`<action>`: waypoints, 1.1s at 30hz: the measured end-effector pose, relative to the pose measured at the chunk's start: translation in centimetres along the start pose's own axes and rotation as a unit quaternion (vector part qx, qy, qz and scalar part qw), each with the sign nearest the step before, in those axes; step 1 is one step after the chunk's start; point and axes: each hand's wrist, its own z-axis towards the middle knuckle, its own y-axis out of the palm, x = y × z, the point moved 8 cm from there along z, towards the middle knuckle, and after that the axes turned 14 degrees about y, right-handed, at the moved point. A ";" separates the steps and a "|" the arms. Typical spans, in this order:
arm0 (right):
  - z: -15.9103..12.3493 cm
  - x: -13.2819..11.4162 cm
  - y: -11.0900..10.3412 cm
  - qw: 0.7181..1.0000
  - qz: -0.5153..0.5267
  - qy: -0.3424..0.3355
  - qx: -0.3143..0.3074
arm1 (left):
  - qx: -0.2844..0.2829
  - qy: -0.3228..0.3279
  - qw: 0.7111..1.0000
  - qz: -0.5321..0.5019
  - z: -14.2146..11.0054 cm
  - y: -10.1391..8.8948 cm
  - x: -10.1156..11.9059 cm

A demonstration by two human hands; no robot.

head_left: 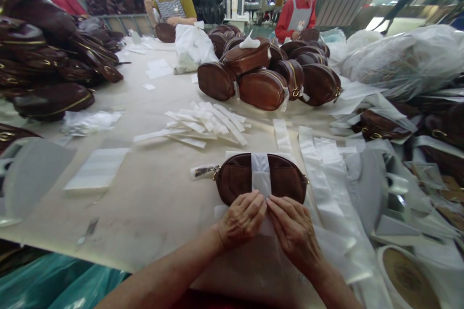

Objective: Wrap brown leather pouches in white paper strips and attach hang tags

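Note:
A dark brown oval leather bag [232,178] lies on the table in front of me, a white paper strip [260,174] running across its middle. Both hands meet at the bag's lower edge. My left hand [242,219] has its fingers pressed together on the near end of the strip. Fingertips of my right hand [293,227] are closed on the same strip from the other side, almost touching the left ones; the thumbs are mostly hidden. At the bag's left end a small wrapped tag or zip pull [205,172] lies out on the table. White sheets show under the bag.
Behind the bag lies a loose heap of white paper strips [206,123]. Farther back are piled brown bags [263,89], with more bags [47,63] at left. Plastic sleeves [322,174] lie at right, a tape roll [409,275] near me. Co-workers [176,0] stand across the table.

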 end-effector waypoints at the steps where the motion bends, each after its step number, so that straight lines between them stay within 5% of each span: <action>1: -0.1 0.1 0.0 1.000 -0.001 0.000 -0.002 | 0.002 -0.004 1.000 -0.012 -0.1 -0.1 -0.1; 9: -0.1 0.1 -0.2 1.000 -0.010 -0.027 -0.002 | -0.057 -0.070 0.969 -0.228 0.5 -1.4 -2.2; 13: -0.1 0.3 -0.1 1.000 -0.007 -0.027 -0.004 | -0.045 -0.113 0.978 -0.171 0.8 -0.9 -2.9; 25: -1.3 0.3 -1.1 0.999 0.006 -0.047 -0.015 | -0.048 -0.064 0.996 -0.028 0.1 0.8 -0.7; 29: -4.2 0.1 -2.5 0.996 0.023 -0.062 -0.066 | -0.032 -0.054 0.997 -0.033 0.4 0.4 -0.6; 33: -6.1 0.1 -1.8 0.988 0.025 -0.023 -0.148 | -0.028 -0.063 0.997 -0.032 0.4 0.2 -0.8</action>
